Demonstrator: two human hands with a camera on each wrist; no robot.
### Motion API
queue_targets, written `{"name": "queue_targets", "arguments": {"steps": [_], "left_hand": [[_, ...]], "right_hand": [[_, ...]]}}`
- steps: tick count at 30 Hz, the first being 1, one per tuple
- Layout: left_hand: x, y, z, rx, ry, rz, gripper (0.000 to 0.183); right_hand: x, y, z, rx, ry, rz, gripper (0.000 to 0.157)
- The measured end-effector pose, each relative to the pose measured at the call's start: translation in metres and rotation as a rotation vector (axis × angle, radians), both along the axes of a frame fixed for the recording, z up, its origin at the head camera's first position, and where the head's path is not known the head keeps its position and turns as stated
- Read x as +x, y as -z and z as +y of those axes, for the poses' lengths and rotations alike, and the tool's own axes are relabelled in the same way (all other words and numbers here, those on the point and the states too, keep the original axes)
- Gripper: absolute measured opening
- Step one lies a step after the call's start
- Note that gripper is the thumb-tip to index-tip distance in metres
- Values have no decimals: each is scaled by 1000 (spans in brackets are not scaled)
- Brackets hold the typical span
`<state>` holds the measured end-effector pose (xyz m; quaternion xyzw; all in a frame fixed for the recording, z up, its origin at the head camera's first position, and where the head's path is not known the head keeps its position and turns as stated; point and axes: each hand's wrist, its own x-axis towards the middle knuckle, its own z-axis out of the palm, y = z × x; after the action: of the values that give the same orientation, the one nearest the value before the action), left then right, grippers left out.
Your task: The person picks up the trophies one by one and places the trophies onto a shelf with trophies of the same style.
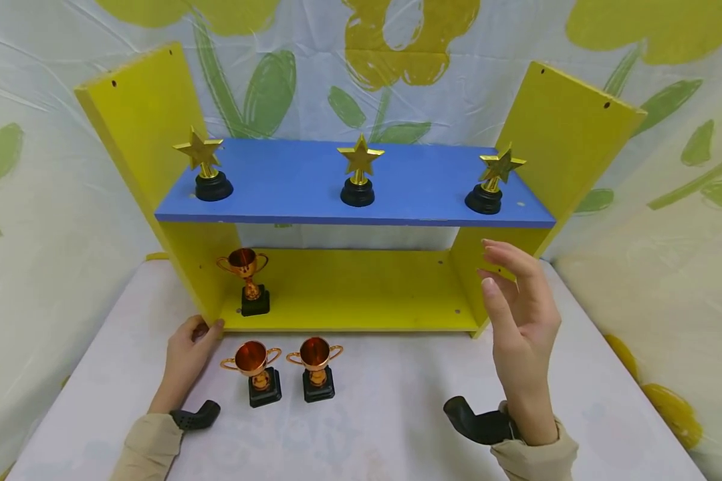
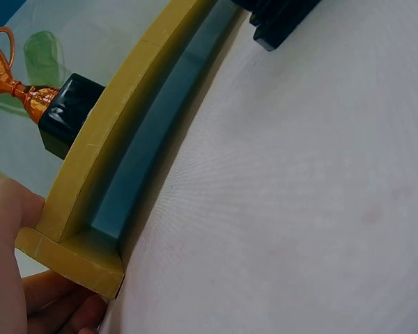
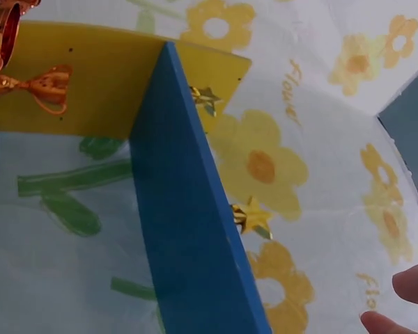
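Observation:
My left hand [image 1: 188, 351] grips the front lower left corner of the yellow and blue shelf [image 1: 349, 220]. In the left wrist view the thumb lies on one side of the yellow corner [image 2: 73, 261] and the fingers curl round the other. My right hand [image 1: 523, 314] is raised before the shelf's right side, thumb and fingers apart with nothing between them. A copper-coloured trophy cup [image 1: 244, 262] stands on the lower board at the left. Two more trophy cups, one left [image 1: 251, 359] and one right [image 1: 315, 353], stand on the table in front.
Three gold star trophies stand along the blue board, at left [image 1: 213, 186], middle [image 1: 358, 190] and right [image 1: 484, 198]. Yellow side panels [image 1: 568, 133] rise at both ends. The white table [image 1: 373, 414] meets a flower-patterned cloth [image 1: 662, 280] behind and beside it.

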<state>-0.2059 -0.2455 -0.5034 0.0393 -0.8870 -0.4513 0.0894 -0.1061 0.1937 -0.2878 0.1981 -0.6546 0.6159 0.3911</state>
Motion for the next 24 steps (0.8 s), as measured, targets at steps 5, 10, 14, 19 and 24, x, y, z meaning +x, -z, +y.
{"name": "queue_targets", "arguments": {"steps": [5, 10, 14, 19, 24], "left_hand": [[0, 1, -1, 2, -4, 0, 50], [-2, 0, -1, -12, -5, 7, 48], [-4, 0, 0, -11, -1, 9, 47], [-3, 0, -1, -4, -8, 16, 46], [-1, 0, -2, -1, -8, 9, 48]], "right_hand": [[-4, 4, -10, 14, -60, 1, 32], [-10, 14, -21, -3, -134, 21, 32], [-15, 24, -30, -15, -163, 9, 34], [-22, 37, -41, -28, -187, -11, 35], [-30, 54, -52, -38, -232, -32, 33]]}}
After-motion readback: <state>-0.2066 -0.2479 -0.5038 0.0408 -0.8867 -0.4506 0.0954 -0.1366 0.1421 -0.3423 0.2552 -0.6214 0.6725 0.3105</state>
